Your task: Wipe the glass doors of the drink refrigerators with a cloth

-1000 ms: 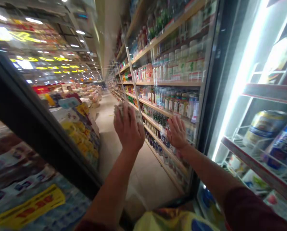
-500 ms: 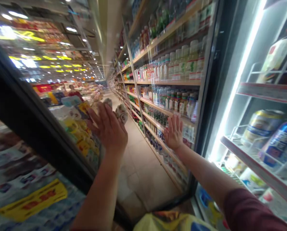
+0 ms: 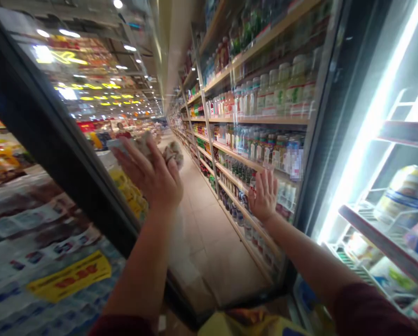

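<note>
My left hand is raised against the glass pane of a black-framed door, its back towards me and its fingers spread. Under it is a crumpled, greyish-white cloth, pressed to the glass; bits of it stick out past the thumb and fingers. Further right, my right hand lies flat with outstretched fingers on the same pane and holds nothing. Both forearms reach forward from dark red sleeves. Motion blurs the left hand and the cloth.
The door's black frame runs diagonally at left and upright at right. Beyond the glass, shelves of bottles line an aisle. Lit cooler racks with cans stand at right. Packed goods with a yellow sign are at left.
My left hand and the cloth have slid left and a little up across the glass. My right hand keeps its place on the pane. The whole view has shifted slightly.
</note>
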### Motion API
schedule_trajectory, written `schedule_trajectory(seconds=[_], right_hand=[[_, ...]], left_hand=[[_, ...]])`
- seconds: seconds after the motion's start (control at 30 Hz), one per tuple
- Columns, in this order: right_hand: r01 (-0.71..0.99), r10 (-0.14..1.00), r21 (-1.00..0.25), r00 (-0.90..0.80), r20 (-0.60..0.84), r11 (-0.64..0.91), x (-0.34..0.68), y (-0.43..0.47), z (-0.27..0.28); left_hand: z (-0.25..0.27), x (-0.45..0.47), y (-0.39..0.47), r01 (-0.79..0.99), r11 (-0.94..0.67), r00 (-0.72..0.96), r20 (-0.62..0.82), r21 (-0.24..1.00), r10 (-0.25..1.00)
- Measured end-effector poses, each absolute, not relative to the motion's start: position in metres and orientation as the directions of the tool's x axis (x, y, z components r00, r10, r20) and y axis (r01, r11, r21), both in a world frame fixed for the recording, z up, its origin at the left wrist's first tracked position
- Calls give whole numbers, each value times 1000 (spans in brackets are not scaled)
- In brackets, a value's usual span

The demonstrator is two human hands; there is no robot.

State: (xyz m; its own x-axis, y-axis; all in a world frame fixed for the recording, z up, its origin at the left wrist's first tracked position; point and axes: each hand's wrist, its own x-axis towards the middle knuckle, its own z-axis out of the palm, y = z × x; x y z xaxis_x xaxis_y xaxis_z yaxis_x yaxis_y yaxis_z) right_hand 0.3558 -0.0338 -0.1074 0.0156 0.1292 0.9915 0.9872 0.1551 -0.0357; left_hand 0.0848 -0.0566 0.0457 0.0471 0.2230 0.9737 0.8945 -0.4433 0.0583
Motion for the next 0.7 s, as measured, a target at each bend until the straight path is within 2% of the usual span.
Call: schedule_trajectory(seconds=[0.07, 0.17, 0.23, 0.3, 0.43, 0.5, 0.53, 0.6, 0.67, 0.7], right_hand=[[985, 115, -33, 14, 993, 168, 355, -34, -107], [985, 112, -32, 13, 994, 167, 355, -34, -106], [985, 109, -27, 9, 994, 169, 356, -33, -106], [985, 117, -29, 9, 993, 169, 357, -32, -107], [988, 136, -11, -10, 991, 155, 357, -32, -108], [985, 120, 26, -47, 992, 170, 356, -32, -108], [984, 113, 43, -64, 991, 175, 356, -33, -108], [982, 104, 66, -85, 991, 175, 356, -34, -108], [984, 101, 67, -85, 991, 167, 356, -35, -108], [984, 103, 66, -84, 991, 165, 356, -35, -108]], left_hand=[[21, 99, -60, 912, -406, 135, 973, -49, 187], [-35, 122, -62, 803, -460, 484, 865, -378, 134], [-46, 123, -59, 743, -490, 582, 801, -456, 137], [-25, 110, -55, 797, -481, 493, 854, -365, 168], [45, 79, -54, 908, -418, 74, 977, 17, 199], [46, 84, -58, 913, -400, -2, 984, 74, 179], [32, 92, -60, 919, -392, 17, 987, 49, 162], [-12, 115, -63, 918, -385, 151, 981, -92, 125], [-58, 133, -62, 821, -449, 427, 902, -354, 70], [-73, 137, -61, 755, -482, 540, 839, -444, 73]])
